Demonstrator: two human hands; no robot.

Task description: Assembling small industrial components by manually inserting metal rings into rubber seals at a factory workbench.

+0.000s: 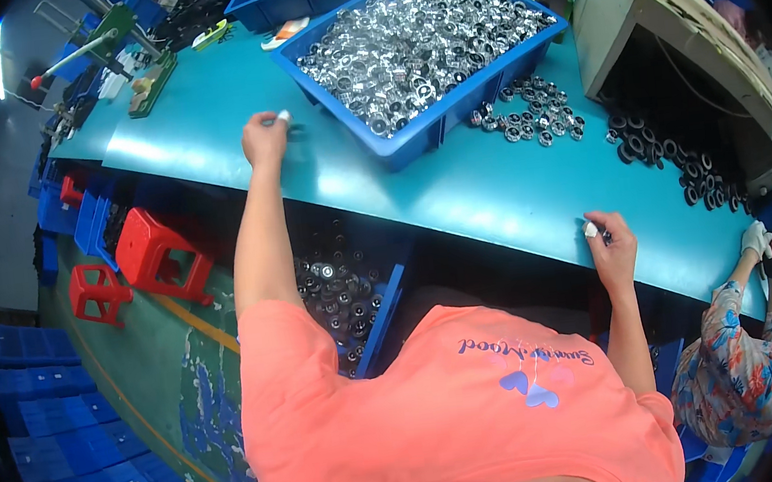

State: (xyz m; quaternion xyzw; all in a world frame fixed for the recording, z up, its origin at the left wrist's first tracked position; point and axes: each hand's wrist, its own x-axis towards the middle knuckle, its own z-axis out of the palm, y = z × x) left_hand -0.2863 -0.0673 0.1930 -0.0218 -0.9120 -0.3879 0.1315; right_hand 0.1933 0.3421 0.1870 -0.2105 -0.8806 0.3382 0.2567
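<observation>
My left hand (pixel 264 141) is over the teal table, left of the big blue bin (pixel 395 151). Its fingers are curled together, with a white covering on one fingertip. Beside them is a dark blur, and whether the hand holds it I cannot tell. Near the table's front edge, my right hand (pixel 614 243) is closed in a pinch, a white covering on its thumb. Something small and dark shows between those fingers, too small to name. Shiny silver-and-black round parts (pixel 422 44) heap up in the bin. More such parts (pixel 538 117) lie loose on the table to its right.
Black rings (pixel 663 151) lie before a beige open-fronted box (pixel 665 33). A green hand press (pixel 147 73) stands far left. Below the table is a blue bin of round parts (pixel 340 293). Red stools (pixel 157 251) stand left. A co-worker's gloved hand (pixel 757 240) is at right.
</observation>
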